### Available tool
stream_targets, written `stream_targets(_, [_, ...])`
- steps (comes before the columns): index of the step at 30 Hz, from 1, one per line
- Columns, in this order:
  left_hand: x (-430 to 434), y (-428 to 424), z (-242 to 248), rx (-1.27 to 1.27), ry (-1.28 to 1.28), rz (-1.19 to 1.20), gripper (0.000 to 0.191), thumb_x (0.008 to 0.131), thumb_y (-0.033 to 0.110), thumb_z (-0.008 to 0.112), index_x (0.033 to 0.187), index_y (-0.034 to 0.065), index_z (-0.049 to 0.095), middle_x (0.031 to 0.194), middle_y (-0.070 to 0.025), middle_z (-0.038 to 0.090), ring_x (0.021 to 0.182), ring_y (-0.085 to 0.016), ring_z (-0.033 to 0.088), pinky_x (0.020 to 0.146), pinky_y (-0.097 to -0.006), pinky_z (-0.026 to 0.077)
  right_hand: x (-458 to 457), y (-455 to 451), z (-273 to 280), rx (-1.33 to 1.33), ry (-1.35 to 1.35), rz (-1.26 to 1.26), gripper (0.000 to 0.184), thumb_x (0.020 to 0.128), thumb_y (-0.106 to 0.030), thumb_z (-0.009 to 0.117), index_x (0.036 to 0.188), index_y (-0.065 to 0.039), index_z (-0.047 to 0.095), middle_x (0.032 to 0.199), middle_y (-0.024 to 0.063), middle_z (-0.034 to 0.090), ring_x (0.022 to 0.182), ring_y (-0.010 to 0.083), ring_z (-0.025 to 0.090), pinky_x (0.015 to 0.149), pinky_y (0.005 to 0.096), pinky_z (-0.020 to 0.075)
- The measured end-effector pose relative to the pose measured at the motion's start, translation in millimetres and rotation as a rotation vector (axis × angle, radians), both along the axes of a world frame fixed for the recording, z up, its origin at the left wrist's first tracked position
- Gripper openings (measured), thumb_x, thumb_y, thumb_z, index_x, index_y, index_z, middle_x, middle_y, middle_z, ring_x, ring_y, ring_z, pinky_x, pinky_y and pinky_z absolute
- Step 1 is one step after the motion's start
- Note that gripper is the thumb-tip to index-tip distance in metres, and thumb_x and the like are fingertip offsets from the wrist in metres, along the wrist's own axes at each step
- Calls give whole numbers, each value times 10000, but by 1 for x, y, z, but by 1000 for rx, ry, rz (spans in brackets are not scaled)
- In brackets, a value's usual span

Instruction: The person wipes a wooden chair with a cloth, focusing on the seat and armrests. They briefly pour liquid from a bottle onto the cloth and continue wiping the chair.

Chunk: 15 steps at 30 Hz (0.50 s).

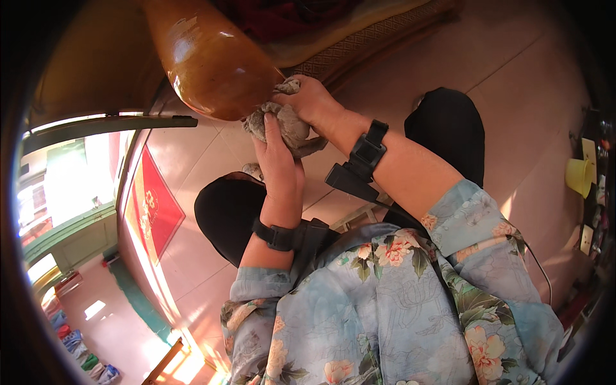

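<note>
A crumpled grey cloth (pixel 291 126) is bunched between my two hands, against the rounded end of a glossy, orange-brown varnished wooden piece (pixel 221 72), perhaps a furniture armrest. My left hand (pixel 279 159) grips the cloth from below, its thumb lying on top. My right hand (pixel 310 101) holds the upper part of the cloth, close to the edge of the wood; its fingertips are partly hidden by the cloth. Both wrists wear black straps with devices.
Patterned fabric (pixel 356 43) drapes beyond the wood. A dark bar (pixel 159 122) juts in at left, above a red mat (pixel 161 207) near a bright doorway. My black-clad knees (pixel 447 130) flank my arms over the tiled floor (pixel 202 144). A yellow container (pixel 577 176) is at far right.
</note>
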<state>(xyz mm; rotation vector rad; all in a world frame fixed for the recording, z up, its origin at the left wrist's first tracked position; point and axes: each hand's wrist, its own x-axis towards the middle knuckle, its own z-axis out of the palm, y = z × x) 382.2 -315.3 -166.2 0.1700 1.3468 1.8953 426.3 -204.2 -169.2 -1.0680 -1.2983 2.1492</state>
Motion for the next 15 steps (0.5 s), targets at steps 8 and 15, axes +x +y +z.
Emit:
stream_targets(8, [-22,-42,-4,-24,-18,99,385,1056,259,518,1389,78,446,1284,-50,567,1145,-172,580,951,-326,499,-34,-32,-16,89,-64,154,423,809,-185,819,1121,63,678,1061,132,726,915,194,675,823,328,530])
stream_targets(15, [-27,-48,-15,-92,9,171,466,1046,304,519,1429,62,409,1360,-103,527,1197,-230,559,994,-355,491,-56,-49,-39,304,-14,130,362,816,-170,806,1075,61,703,1015,120,737,871,188,667,789,331,523])
